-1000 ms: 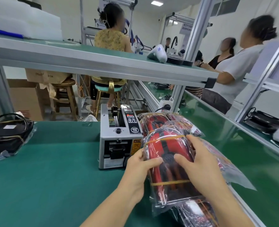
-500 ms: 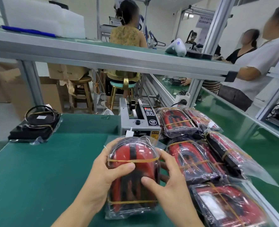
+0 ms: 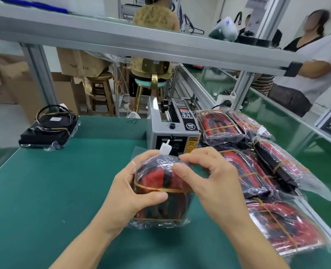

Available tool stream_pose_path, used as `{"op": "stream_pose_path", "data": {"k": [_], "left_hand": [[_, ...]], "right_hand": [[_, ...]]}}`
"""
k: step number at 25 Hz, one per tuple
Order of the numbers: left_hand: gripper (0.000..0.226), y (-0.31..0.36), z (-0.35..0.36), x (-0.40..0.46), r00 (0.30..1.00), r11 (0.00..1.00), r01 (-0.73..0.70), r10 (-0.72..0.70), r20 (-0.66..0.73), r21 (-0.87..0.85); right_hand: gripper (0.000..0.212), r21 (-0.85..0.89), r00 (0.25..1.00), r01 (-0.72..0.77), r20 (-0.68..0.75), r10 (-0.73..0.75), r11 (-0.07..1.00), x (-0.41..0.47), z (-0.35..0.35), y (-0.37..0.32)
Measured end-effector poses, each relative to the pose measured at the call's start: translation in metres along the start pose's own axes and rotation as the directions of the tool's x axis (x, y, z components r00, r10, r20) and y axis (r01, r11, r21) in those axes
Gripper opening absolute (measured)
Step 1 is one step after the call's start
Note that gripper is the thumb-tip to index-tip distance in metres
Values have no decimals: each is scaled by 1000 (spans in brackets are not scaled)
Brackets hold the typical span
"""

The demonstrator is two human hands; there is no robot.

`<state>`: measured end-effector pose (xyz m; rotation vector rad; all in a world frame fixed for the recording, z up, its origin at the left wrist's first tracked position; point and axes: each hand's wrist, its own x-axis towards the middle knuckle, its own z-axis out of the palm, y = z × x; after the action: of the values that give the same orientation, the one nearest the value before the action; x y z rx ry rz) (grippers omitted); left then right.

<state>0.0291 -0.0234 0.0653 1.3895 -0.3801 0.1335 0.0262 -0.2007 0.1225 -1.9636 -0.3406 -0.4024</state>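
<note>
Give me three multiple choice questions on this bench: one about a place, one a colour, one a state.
1. Where is the tape dispenser relative to the bagged pack? A) on top of it B) just behind it C) nearer the camera
2. The bench mat is: A) white B) yellow C) green
3. The left hand: A) lies flat on the mat B) grips the pack C) hangs open, touching nothing
B: the dispenser stands beyond the pack. C: the mat is plainly green. B: it wraps round the pack.
</note>
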Motion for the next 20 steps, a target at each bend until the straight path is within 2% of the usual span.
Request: {"op": "stream_pose_path", "data": {"k": [3,5,7,9,11,12,14,16,17,18,20], "left_hand": [[69,4,0,2,999,999,-22,20,28,48],[68,6,-1,5,999,997,-32,32,11,72],[69,9,-8,7,999,998,-20,21,-27,61],[70,13,-15,7,1000,997,-23,24,-5,71],[71,13,-20,9,1000,997,-9,7,26,81],[72,13,-22,10,999,997,25,-28,37,74],[74,16,-29,11,991,995,83,-88,105,52],[70,23,-37,10,967,986,161,-148,206,-49],[64,27,-38,11,961,978,184,-158,229,-101],[57,30,-38,12,963,974,190,-161,214,-121],[48,31,-31,16,981,985,169,-166,100,-27]], "right_hand": [[16,7,997,66,27,-66,998,1,1,-7],[19,171,995,31,91,-47,985,0,2,-10],[16,256,973,55,202,-109,965,-7,4,-9],[11,175,928,171,302,-219,969,-18,4,-3],[8,-1,881,343,348,-321,940,-20,7,8],[8,-118,850,458,348,-395,881,-19,9,14],[10,-314,763,643,336,-552,698,-16,15,24],[9,-420,690,717,312,-653,557,-16,23,31],[8,-452,671,724,289,-683,521,-17,26,35],[9,-469,664,723,268,-699,507,-18,28,37],[8,-463,666,722,265,-697,514,-20,25,40]]}}
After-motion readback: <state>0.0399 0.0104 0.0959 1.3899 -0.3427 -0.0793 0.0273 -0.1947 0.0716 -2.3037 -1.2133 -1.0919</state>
